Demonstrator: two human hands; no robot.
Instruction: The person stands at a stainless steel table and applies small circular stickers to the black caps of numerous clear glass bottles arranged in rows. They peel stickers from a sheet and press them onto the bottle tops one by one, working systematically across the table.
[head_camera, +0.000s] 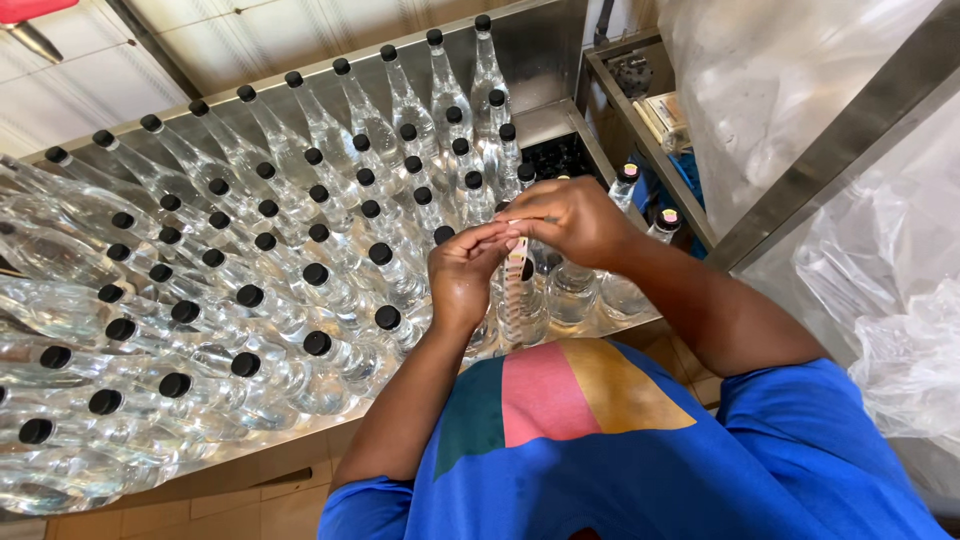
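Head view
Left hand (462, 275): raised over the near right part of the table, fingers pinched on the lower part of a small pale seal strip (517, 240); the thumb side faces the camera.
Right hand (570, 218): just beside and above the left hand, fingertips touching it, pinching the top of the same strip.
Seal strip: held between both hands, directly over the neck of one clear bottle (522, 300); whether it already sits on the cap cannot be told, since the hands hide the top.
Clear bottle: upright at the near right edge of the steel table (300, 445), beneath the hands, touching its neighbours.
Capped bottles (250, 270): many clear bottles with black caps, packed in rows and filling the table from the far edge to the near left.
Sealed bottles (650, 225): two at the right, past the right hand, their caps showing a pinkish and yellow top.
Shelf (640, 90): metal, at the far right, with small items on it too blurred to name.
Plastic sheeting (880, 300): clear bags bulging along the right side.
Shirt (620, 450): blue, with a green, pink and yellow patch, nearest to the camera.
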